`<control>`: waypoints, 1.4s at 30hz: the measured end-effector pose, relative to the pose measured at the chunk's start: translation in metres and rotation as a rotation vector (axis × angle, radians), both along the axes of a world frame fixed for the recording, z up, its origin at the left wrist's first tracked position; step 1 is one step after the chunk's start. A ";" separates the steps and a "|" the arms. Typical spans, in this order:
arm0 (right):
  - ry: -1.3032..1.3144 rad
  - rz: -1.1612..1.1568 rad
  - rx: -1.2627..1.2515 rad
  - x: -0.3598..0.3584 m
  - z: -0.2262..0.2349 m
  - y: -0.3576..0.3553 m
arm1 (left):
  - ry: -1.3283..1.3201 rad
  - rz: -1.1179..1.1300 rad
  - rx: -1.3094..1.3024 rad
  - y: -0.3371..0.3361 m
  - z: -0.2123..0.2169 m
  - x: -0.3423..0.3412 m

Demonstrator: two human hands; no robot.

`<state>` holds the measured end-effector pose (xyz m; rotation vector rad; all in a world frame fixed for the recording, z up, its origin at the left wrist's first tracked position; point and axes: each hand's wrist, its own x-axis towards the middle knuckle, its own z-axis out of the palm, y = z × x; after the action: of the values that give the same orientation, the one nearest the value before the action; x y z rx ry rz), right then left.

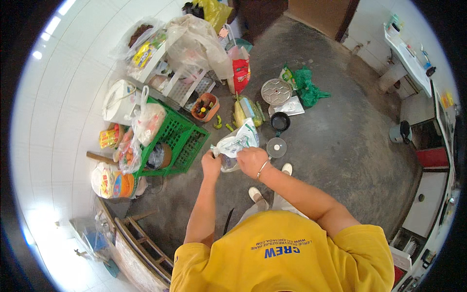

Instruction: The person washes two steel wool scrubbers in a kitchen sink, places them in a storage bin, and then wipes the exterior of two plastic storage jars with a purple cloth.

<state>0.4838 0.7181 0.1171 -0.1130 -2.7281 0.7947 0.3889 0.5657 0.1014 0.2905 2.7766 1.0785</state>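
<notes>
In front of my body, low over the floor, hangs a white plastic bag (pixel 242 139) with green print. My left hand (pixel 210 165) pinches its left edge. My right hand (pixel 252 161), with a bangle at the wrist, is closed on the bag's near right side. The lower part of the bag looks see-through; its contents I cannot make out. Just right of my right hand, a round glass lid (pixel 277 147) with a knob lies on the floor. Beyond it stands a small black pot (pixel 280 121).
Left stands a green plastic crate (pixel 187 146) with bags on it. An orange basin (pixel 205 108) and green peppers (pixel 218 122) are beyond the bag. Farther off lie a round perforated rack (pixel 276 91) and a green plastic bag (pixel 310 87). A wooden ladder-like frame (pixel 141 239) leans at lower left.
</notes>
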 end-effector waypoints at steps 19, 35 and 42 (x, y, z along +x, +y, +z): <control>-0.227 0.122 -0.485 -0.042 0.055 -0.013 | 0.067 0.036 0.095 -0.101 0.083 0.009; -0.148 0.205 -1.236 -0.021 0.036 0.047 | -0.748 0.398 1.030 -0.123 -0.006 0.024; -0.348 0.315 -1.677 -0.004 0.050 0.090 | -1.158 0.171 1.521 0.003 -0.016 0.061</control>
<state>0.4794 0.8079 0.1671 -0.1545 -1.4805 3.0296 0.4503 0.5687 0.0849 -0.3555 0.6746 2.1645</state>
